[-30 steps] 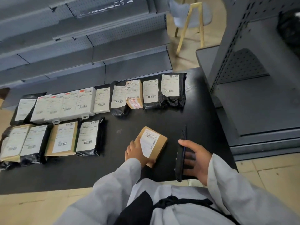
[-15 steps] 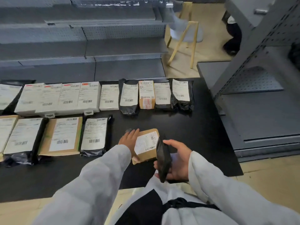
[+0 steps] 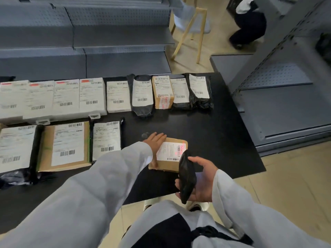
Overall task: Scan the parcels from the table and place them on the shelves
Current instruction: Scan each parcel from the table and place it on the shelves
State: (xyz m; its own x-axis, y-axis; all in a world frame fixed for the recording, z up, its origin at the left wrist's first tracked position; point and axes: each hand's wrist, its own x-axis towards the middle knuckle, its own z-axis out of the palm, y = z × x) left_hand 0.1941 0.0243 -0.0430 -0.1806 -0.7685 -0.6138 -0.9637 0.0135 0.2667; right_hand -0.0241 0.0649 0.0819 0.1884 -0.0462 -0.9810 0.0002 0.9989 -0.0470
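Black table (image 3: 215,140): left hand (image 3: 155,142) on cardboard parcel (image 3: 170,163), right hand (image 3: 202,179) around scanner (image 3: 186,179).

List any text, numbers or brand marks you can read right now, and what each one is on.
None can be read as it stands.
Label on the brown box under the left hand: barcodes and red scanner glow, print blurred.
Small brown box in the back row: red and black print, too small.
White and black parcels' labels: barcodes only, text blurred.
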